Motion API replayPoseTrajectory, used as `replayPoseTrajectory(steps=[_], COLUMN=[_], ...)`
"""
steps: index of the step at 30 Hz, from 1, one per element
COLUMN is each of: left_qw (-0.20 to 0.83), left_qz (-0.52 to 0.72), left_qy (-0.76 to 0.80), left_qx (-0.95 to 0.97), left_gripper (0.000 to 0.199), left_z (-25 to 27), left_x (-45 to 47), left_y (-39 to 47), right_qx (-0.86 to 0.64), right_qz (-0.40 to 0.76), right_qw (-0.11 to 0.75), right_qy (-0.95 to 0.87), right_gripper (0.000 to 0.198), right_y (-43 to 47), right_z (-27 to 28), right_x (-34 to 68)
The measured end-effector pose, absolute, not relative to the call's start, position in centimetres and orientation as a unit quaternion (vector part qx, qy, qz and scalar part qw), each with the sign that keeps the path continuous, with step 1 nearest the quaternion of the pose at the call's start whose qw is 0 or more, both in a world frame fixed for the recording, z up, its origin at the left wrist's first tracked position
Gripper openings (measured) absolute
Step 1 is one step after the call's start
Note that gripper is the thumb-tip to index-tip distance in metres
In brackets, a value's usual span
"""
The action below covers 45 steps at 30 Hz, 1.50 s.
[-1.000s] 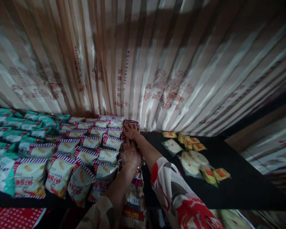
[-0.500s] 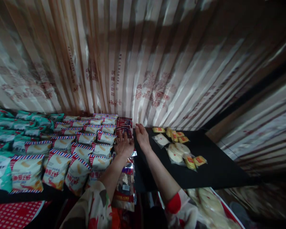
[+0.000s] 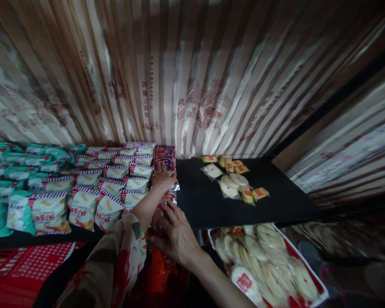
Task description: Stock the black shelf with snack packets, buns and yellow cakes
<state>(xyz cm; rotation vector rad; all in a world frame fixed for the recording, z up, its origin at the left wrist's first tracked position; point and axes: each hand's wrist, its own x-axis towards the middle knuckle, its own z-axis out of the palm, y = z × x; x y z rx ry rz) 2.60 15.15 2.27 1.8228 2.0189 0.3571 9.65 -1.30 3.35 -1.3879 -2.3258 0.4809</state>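
Dark red snack packets (image 3: 166, 159) lie in an overlapping column on the black shelf (image 3: 205, 205), running from the curtain to the front edge. My left hand (image 3: 163, 177) rests on the middle of this column, fingers stretched and spread, holding nothing. Closer to me, my right hand (image 3: 179, 237) bends over the near packets at the shelf edge with its fingers apart. Its fingertips touch the packets; the hand covers most of them. Rows of white puffed-snack bags (image 3: 83, 207) with blue-and-red striped tops stand left of my left hand.
Teal snack bags (image 3: 11, 173) fill the shelf's far left. Right of the packets lie round pale cakes (image 3: 232, 185) in clear wrap and small yellow packets (image 3: 260, 193). Below the shelf are a tray of wrapped cakes (image 3: 269, 256) and a red basket (image 3: 22, 269). A printed curtain (image 3: 167, 77) hangs behind.
My right hand has come back from the far end of the packets, towards me and leftwards, onto the near packets. My left hand stays on the column. The view has tilted down.
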Motion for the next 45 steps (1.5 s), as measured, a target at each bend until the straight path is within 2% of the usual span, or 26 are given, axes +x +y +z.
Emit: replayPoseTrajectory(steps=[8, 19, 26, 30, 35, 39, 45], left_qw=[0.159, 0.12, 0.079, 0.072, 0.087, 0.084, 0.05], left_qz=[0.116, 0.1, 0.118, 0.133, 0.202, 0.281, 0.321], left_qy=[0.715, 0.691, 0.679, 0.646, 0.597, 0.588, 0.572], left_qx=[0.671, 0.706, 0.721, 0.748, 0.771, 0.754, 0.753], left_gripper=[0.069, 0.071, 0.064, 0.054, 0.043, 0.044, 0.047], left_z=[2.1, 2.2, 3.4, 4.6, 5.2, 3.8, 0.2], left_x=[2.4, 2.3, 2.8, 2.7, 0.9, -1.1, -3.3], left_y=[15.1, 14.7, 14.1, 12.7, 8.2, 3.1, -3.4], right_qx=[-0.501, -0.504, -0.505, -0.497, -0.522, -0.585, -0.607], right_qz=[0.184, 0.196, 0.199, 0.194, 0.223, 0.303, 0.4], right_qw=[0.124, 0.138, 0.146, 0.2, 0.354, 0.437, 0.458], right_qy=[-0.837, -0.83, -0.827, -0.822, -0.743, -0.612, -0.511], right_gripper=[0.054, 0.053, 0.055, 0.044, 0.034, 0.046, 0.072], right_y=[-1.3, -1.6, -1.8, -1.6, -0.7, 0.9, 7.0], right_z=[3.6, 2.8, 3.0, 3.4, 3.0, 2.0, -0.1], right_x=[10.9, 11.1, 10.9, 10.9, 12.5, 14.0, 14.2])
